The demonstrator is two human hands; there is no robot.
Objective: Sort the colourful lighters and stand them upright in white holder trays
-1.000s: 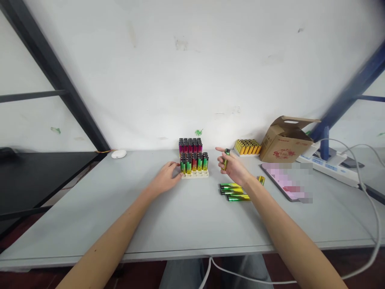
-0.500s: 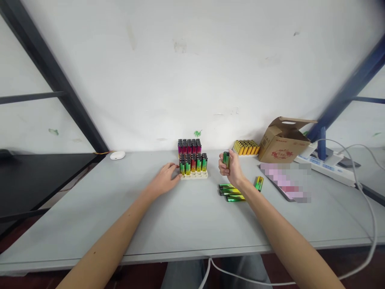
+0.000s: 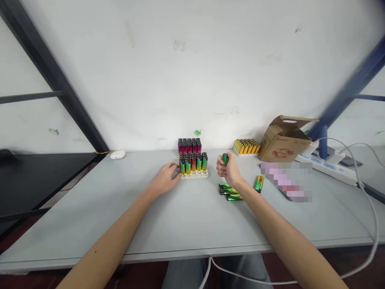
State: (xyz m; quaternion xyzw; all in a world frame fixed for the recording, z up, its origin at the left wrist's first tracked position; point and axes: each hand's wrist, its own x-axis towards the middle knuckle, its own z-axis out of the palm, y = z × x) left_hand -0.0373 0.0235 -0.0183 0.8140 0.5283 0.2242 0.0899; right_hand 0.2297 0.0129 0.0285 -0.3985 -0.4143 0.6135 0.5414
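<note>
A white holder tray [image 3: 197, 175] carries upright lighters with black tops and green, yellow or red bodies [image 3: 199, 162]; its front row has bare holes. At the tray's left end, my left hand [image 3: 164, 180] grips its corner, thumb in front and fingers round the side. To the right of the tray, above the table, my right hand [image 3: 230, 170] is wrapped around a green lighter [image 3: 225, 159], held upright. Below that hand lie several green-yellow lighters [image 3: 230, 192], partly hidden by my right forearm. One more loose lighter [image 3: 259, 183] lies to the right.
Behind the tray stand purple-red lighters [image 3: 189, 147]. Farther right are a tray of yellow lighters [image 3: 247, 147], an open cardboard box [image 3: 282, 144], a blurred flat pinkish item [image 3: 282, 182] and a power strip [image 3: 331, 166] with white cables. A white case [image 3: 117, 155] sits at left.
My right hand has shifted slightly left, and its fingers now cover more of the green lighter. My left hand and the tray have stayed in place.
</note>
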